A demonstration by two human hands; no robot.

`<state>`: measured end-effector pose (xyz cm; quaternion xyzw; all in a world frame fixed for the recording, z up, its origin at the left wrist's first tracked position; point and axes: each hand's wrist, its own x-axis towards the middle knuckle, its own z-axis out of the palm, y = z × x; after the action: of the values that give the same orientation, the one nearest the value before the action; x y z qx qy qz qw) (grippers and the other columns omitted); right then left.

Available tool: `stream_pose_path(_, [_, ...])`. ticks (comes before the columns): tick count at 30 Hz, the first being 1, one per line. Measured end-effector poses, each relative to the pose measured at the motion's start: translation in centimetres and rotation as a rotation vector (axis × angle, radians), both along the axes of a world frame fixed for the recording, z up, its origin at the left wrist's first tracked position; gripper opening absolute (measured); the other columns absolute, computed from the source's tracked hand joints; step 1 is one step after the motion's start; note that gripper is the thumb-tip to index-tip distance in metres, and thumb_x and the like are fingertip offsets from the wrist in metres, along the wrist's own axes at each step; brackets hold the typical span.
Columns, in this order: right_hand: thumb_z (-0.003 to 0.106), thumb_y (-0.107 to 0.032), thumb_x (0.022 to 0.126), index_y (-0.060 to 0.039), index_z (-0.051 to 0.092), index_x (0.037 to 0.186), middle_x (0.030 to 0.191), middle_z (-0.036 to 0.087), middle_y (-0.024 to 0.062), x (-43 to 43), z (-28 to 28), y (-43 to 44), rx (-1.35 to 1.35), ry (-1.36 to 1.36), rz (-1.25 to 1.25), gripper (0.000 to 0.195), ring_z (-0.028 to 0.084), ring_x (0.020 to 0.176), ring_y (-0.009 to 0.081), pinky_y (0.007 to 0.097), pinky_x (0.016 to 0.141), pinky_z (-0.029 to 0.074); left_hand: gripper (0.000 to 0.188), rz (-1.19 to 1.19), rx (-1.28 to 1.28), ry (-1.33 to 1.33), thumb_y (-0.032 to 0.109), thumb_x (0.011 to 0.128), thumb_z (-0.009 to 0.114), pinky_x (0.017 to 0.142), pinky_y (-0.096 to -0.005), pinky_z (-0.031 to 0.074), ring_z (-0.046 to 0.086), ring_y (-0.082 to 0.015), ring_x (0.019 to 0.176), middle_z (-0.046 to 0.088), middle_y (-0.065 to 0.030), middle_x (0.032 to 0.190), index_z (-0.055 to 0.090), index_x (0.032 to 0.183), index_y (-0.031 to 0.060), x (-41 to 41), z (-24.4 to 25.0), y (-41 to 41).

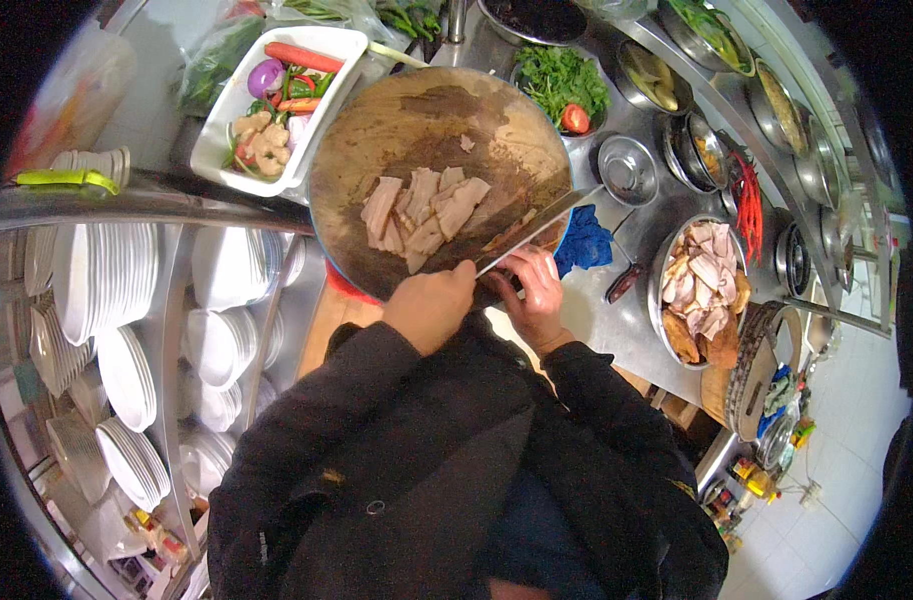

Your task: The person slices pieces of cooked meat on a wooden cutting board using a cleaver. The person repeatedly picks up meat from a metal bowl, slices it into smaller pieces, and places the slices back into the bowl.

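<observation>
My left hand (432, 306) grips the handle of a kitchen cleaver (540, 229) at the near side of a round wooden chopping block (366, 127). The blade slants up to the right, its spine towards me, and reaches past the block's right rim. Close against the near side of the blade, my right hand (533, 289) has its fingers bent; whatever lies under them is hidden. A loose heap of sliced cooked pork (425, 210) lies mid-block, left of the blade. One small meat scrap (467, 142) sits farther back.
A white tub (207, 161) of vegetables stands left of the block. To the right are a blue cloth (585, 238), a small knife (625, 282), a glass bowl (627, 171), red chillies (749, 208) and a metal bowl (655, 300) heaped with meat. Stacked plates (108, 277) fill shelves lower left.
</observation>
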<state>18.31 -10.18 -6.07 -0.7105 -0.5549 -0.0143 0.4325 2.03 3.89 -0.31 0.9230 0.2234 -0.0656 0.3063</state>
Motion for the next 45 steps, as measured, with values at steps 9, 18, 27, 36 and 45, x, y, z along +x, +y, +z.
stream_pose_path(9, [0.085, -0.003, 0.086, -0.0041, 0.072, 0.112, 0.117, 0.069, 0.0149, -0.3, -0.3, -0.2, 0.024, 0.049, -0.034, 0.029, 0.065, 0.114, 0.0405, 0.049, 0.099, 0.053, 0.02, 0.034, 0.02, -0.086, 0.023, 0.108, 0.064, 0.065, -0.0612, 0.052, 0.069, -0.0501, 0.077, 0.069, -0.0246, 0.082, 0.055, 0.106, 0.0052, -6.1, 5.8, 1.2])
stream_pose_path(18, [0.087, -0.002, 0.082, -0.0045, 0.073, 0.109, 0.113, 0.071, 0.0131, 0.0, -1.3, -0.6, 0.004, -0.028, -0.028, 0.03, 0.067, 0.108, 0.0395, 0.0475, 0.091, 0.056, 0.018, -0.022, 0.04, 0.095, 0.02, 0.107, 0.065, 0.064, -0.0579, 0.055, 0.07, -0.0474, 0.076, 0.071, -0.0219, 0.09, 0.057, 0.107, 0.0047, -10.7, 9.7, -0.9])
stream_pose_path(27, [0.089, -0.001, 0.079, -0.0047, 0.073, 0.106, 0.111, 0.072, 0.0126, 0.1, -1.0, -0.3, 0.01, -0.028, -0.001, 0.031, 0.069, 0.108, 0.0382, 0.0465, 0.093, 0.057, 0.018, -0.039, -0.019, -0.021, 0.022, 0.109, 0.062, 0.066, -0.0591, 0.056, 0.072, -0.0481, 0.077, 0.073, -0.0239, 0.089, 0.055, 0.112, 0.0054, -6.3, 6.8, -0.5])
stream_pose_path(36, [0.089, -0.003, 0.081, -0.0052, 0.074, 0.107, 0.111, 0.074, 0.0121, 0.3, -0.9, -0.3, 0.002, 0.001, -0.002, 0.03, 0.07, 0.108, 0.0377, 0.0467, 0.094, 0.057, 0.021, -0.012, -0.01, 0.116, 0.023, 0.11, 0.059, 0.066, -0.0587, 0.057, 0.072, -0.0481, 0.076, 0.074, -0.0227, 0.087, 0.055, 0.111, 0.0028, -9.7, 7.4, -0.8])
stream_pose_path(45, [0.088, -0.003, 0.084, -0.0035, 0.073, 0.108, 0.112, 0.073, 0.0141, 0.3, -0.7, -0.4, 0.011, 0.004, 0.032, 0.028, 0.069, 0.106, 0.0391, 0.0472, 0.095, 0.054, 0.02, -0.027, 0.02, -0.107, 0.023, 0.11, 0.058, 0.069, -0.0618, 0.057, 0.072, -0.0495, 0.077, 0.073, -0.0242, 0.082, 0.053, 0.114, 0.0037, -0.7, -1.0, -0.6])
